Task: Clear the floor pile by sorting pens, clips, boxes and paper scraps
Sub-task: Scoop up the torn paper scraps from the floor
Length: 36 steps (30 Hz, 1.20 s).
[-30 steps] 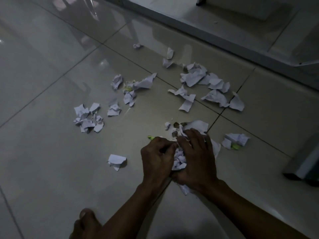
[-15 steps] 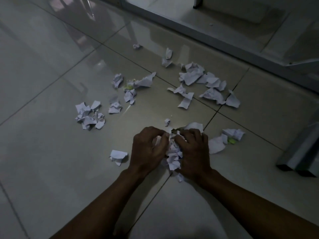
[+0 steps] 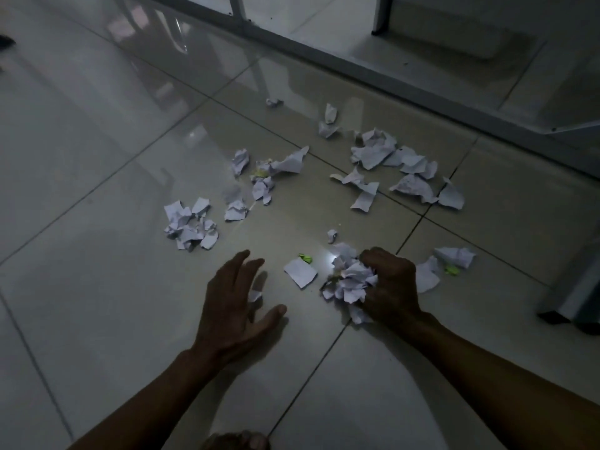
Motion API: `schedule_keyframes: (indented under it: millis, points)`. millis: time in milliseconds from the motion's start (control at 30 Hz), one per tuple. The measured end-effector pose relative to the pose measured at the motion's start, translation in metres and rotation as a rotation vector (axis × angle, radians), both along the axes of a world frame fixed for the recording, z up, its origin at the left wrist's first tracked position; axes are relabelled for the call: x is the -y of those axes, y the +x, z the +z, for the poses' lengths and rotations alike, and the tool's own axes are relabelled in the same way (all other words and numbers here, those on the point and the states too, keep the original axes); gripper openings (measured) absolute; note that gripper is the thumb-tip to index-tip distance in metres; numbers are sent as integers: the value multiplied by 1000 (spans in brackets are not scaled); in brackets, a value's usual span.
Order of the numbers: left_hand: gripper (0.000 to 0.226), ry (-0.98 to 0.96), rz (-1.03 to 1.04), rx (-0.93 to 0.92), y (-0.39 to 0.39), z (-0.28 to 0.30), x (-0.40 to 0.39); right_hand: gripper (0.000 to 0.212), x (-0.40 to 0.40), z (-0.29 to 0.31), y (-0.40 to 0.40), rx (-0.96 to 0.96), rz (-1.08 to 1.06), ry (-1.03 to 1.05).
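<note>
Right hand [image 3: 391,284] grips scraps [image 3: 352,280]; left hand [image 3: 233,303] spread.

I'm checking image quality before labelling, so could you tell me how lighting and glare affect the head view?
Head view: dim overall; the tile floor mirrors furniture; a bright glare spot beside the paper wad in the right hand; left hand dark; lines bow slightly.

Dim glossy tiled floor [image 3: 97,157], white furniture legs [image 3: 574,303].
</note>
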State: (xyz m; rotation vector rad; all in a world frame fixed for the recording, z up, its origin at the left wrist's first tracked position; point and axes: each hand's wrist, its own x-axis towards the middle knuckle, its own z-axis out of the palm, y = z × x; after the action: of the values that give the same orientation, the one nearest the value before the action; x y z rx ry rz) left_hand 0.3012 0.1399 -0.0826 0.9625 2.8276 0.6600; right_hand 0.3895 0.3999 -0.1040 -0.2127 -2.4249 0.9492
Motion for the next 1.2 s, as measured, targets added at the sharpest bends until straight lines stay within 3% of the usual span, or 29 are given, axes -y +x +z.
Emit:
schedule_keyframes:
  millis: [167, 367, 567, 733, 800, 933, 1000, 1167, 1200]
  points:
    - [98, -54, -124, 82, 7, -16, -18, 42, -5, 18, 6, -65, -75, -318]
    - [114, -61, -202, 66, -1, -22, -69, 27, -22, 39, 17, -74, -170, -457]
    - [126, -24, -346, 47, -18, -22, -117, 26, -38, 49, 32, -133, -195, -654]
    - [104, -83, -406, -19, -4, -31, -147, 29, -42, 63, 46, -178, -215, -640]
    - [81, -110, -379, -70, 2, -34, -157, 33, -46, 61, 49, -192, -228, -719]
    - [28, 107, -309, -194, 13, -35, -173, 39, -61, 57, 55, -203, -280, -833]
    - [22, 93, -319, -271, 17, -37, -176, 55, -65, 59, 59, -193, -317, -891]
    - [20, 66, -384, -398, 17, -34, -175, 61, -71, 65, 64, -266, -387, -1097]
    - [20, 84, -380, -407, 16, -32, -173, 71, -72, 65, 64, -278, -387, -1153]
